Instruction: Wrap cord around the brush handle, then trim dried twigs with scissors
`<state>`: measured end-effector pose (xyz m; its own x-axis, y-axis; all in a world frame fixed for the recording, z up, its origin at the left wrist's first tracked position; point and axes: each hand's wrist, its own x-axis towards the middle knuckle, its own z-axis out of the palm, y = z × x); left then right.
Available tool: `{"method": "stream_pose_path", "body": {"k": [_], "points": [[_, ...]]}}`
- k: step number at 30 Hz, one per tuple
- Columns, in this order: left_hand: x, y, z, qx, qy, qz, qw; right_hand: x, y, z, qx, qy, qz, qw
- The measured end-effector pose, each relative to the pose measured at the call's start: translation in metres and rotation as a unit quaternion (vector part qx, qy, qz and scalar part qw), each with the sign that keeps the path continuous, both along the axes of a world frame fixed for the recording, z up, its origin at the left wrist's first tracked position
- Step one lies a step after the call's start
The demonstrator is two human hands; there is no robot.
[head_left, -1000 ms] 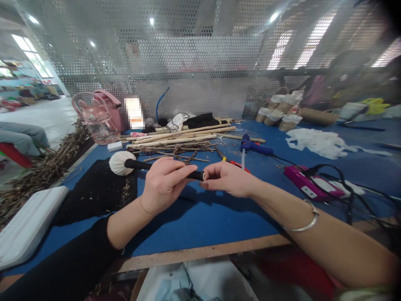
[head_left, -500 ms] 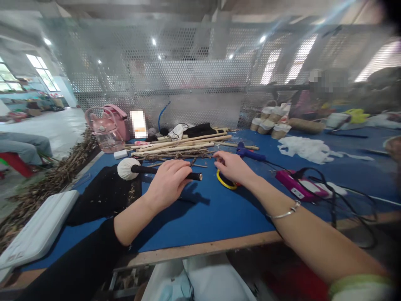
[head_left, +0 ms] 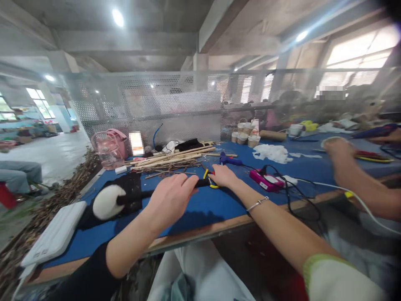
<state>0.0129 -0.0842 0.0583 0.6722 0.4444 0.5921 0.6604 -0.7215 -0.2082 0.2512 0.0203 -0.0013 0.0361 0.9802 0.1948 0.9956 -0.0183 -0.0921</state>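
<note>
My left hand (head_left: 171,200) is wrapped around a black-covered stick (head_left: 138,195) with a round white head (head_left: 108,202) at its left end. The stick lies nearly level above the blue table. At its right end, my right hand (head_left: 224,175) has its fingers closed around a yellow-and-black tool (head_left: 214,184) with a bit of red. Most of that tool is hidden by the hand, so its exact kind is unclear; it meets or overlaps the stick's tip. Below the white head lies a black cloth (head_left: 133,184).
Pale sticks and twigs (head_left: 169,161) lie behind the hands, with a blue glue gun (head_left: 229,160) nearby. A magenta box with cords (head_left: 266,180) sits right. A white power bank (head_left: 56,234) is at left. Another person's arm (head_left: 354,179) reaches in from the right.
The view has tilted up and turned right. The stick has come nearer with my left hand, and my right hand has closed on the yellow-and-black tool at the stick's end.
</note>
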Motion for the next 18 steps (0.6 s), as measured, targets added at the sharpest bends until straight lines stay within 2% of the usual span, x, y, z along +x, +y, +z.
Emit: {"method": "stream_pose_path", "body": {"k": [4, 8, 13, 15, 18], "points": [[-0.007, -0.030, -0.004, -0.085, -0.036, 0.045, 0.995, 0.006, -0.001, 0.013, -0.091, -0.032, -0.022, 0.995], [-0.014, -0.041, -0.007, -0.154, -0.063, 0.053, 0.985, -0.004, 0.004, 0.019, -0.100, -0.043, -0.016, 0.994], [-0.008, -0.043, -0.014, -0.185, 0.027, 0.070, 0.980, -0.020, 0.005, 0.006, -0.118, -0.010, -0.044, 0.992], [-0.005, -0.038, -0.017, -0.169, 0.059, 0.085, 0.980, -0.014, 0.002, 0.000, -0.115, -0.005, -0.041, 0.993], [-0.007, -0.022, -0.025, -0.135, 0.058, 0.111, 0.983, 0.008, -0.006, -0.001, -0.105, 0.011, -0.017, 0.994]]}}
